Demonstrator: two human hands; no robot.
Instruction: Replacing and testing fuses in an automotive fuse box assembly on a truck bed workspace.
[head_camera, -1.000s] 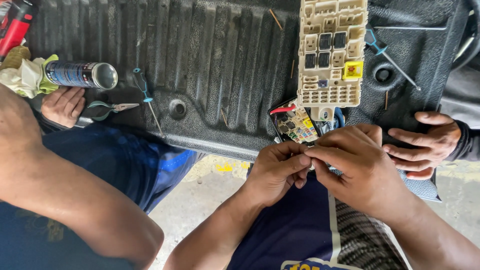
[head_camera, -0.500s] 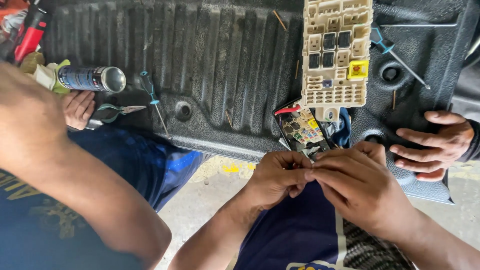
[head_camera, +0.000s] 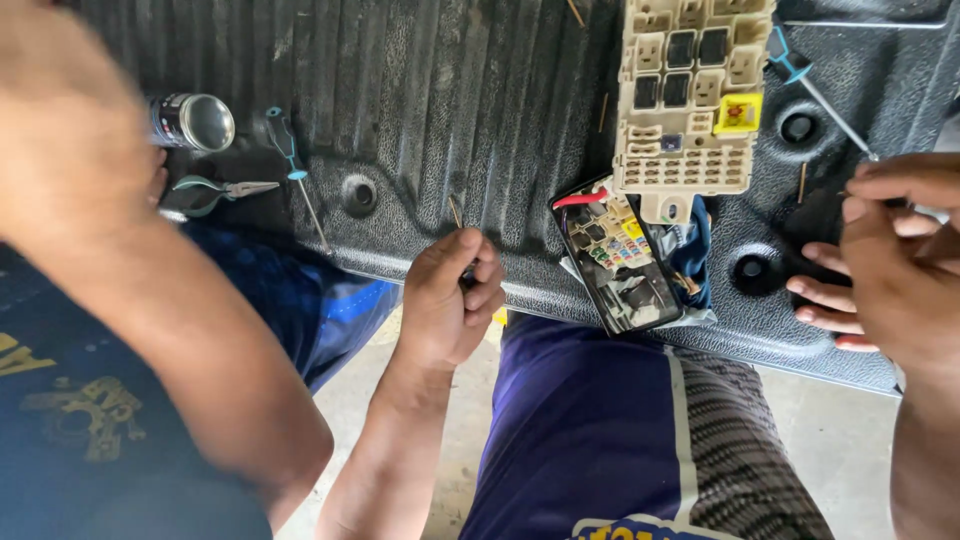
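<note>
I judge I'm mid-handling: my left hand (head_camera: 450, 300), down-left of the beige fuse box (head_camera: 690, 100), is fisted around a small dark piece (head_camera: 467, 273); my right hand (head_camera: 900, 270), right of the box, is curled, its grip unclear, so next needs a steady pinch.

Colours and patterns, as seen from the head view:

- Ribbed liner (head_camera: 450, 90): black, with a pebbled grain and parallel raised ridges.
- Fuse box (head_camera: 690, 95): cream, with black square relays and one yellow block.
- Phone (head_camera: 618, 258): black frame; its screen shows many small coloured pieces, and a red strip runs along its top edge.
- Cloth (head_camera: 697, 255) under the fuse box: dark blue.
- Left screwdriver (head_camera: 292, 165): teal handle, silver shaft.
- Right screwdriver (head_camera: 812, 85): blue handle, silver shaft.
- Pliers (head_camera: 212, 190): teal-green grips, grey metal nose.
- Can (head_camera: 193, 122): silver end, dark printed side.
- Shorts (head_camera: 640, 430): purple, with a white stripe and a black-grey woven panel.
- Neighbour's shirt (head_camera: 60, 420): navy with a faded gold print.
- Floor (head_camera: 850, 460): pale grey.
</note>
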